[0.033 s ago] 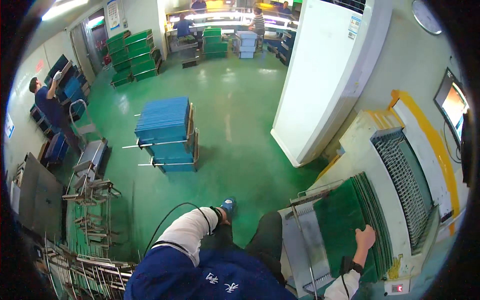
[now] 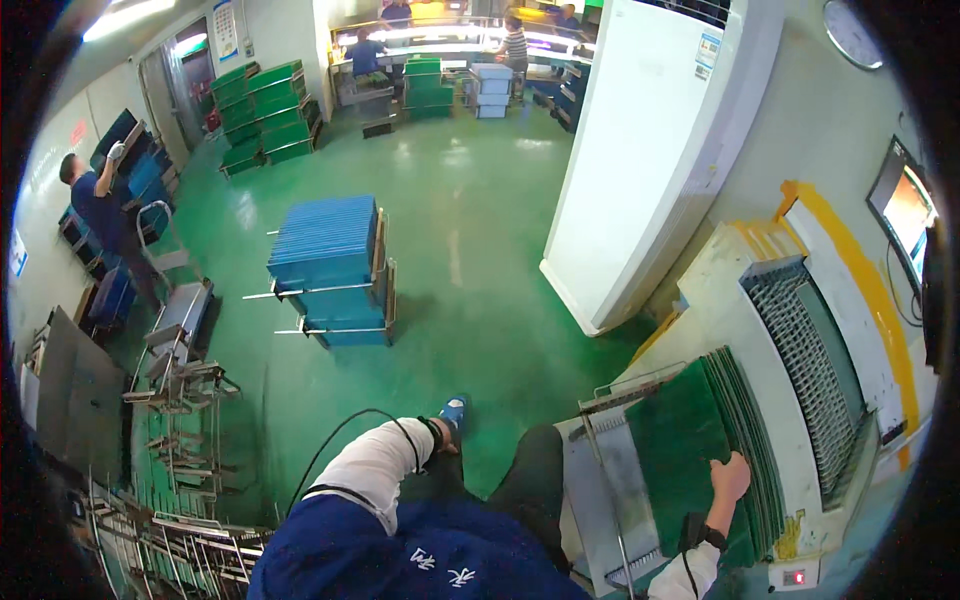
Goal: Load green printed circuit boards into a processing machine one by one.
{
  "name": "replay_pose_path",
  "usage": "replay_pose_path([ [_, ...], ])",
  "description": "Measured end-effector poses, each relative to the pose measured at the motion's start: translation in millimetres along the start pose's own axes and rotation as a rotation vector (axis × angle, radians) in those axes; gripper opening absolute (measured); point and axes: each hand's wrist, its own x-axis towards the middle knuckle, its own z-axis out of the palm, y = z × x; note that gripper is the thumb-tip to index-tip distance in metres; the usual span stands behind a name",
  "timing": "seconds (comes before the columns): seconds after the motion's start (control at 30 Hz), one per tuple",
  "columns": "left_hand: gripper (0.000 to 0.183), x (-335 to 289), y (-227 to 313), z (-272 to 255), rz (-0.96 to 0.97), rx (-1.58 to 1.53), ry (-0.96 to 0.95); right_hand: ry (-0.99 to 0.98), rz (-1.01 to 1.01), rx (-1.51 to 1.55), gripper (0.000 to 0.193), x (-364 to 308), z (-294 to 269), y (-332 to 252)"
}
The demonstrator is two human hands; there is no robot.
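R hand [image 2: 731,477]: fingers bent, touching thin dark-green rectangular boards [image 2: 684,425]; firm grip or not, can't tell. Boards stand as leaning stack, near R, in metal-framed rack w/ light-grey ribbed base [image 2: 608,492], just L of white machine w/ metal roller bed [image 2: 805,370]. L hand [image 2: 450,438] by the L leg, fingers mostly hidden; open/closed can't tell. Blue rectangular panels [image 2: 325,240] racked on glossy green floor [image 2: 470,290], farther off, L of ctr.

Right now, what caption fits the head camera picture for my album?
Right hand on green panels, with blue panels racked on the floor.
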Motion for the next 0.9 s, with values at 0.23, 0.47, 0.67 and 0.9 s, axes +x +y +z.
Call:
replay_pose_path([
  [0.23,0.043,10.9,-11.2,20.5,-0.109,-0.095,-0.267,0.055,-0.008,-0.006,0.045,9.0,18.8,11.3],
  [0.47,0.052,22.6,-24.7,28.2,-0.086,-0.077,-0.353,-0.002,0.035,-0.011,0.053,14.1,15.6,7.5],
  [0.67,0.081,41.8,-29.4,40.4,-0.122,-0.108,-0.37,-0.064,0.073,-0.023,0.055,8.1,3.5,-1.4],
  [0.9,0.11,65.2,-40.3,62.1,-0.148,-0.249,-0.463,0.109,-0.016,-0.008,0.048,8.6,20.5,13.4],
])
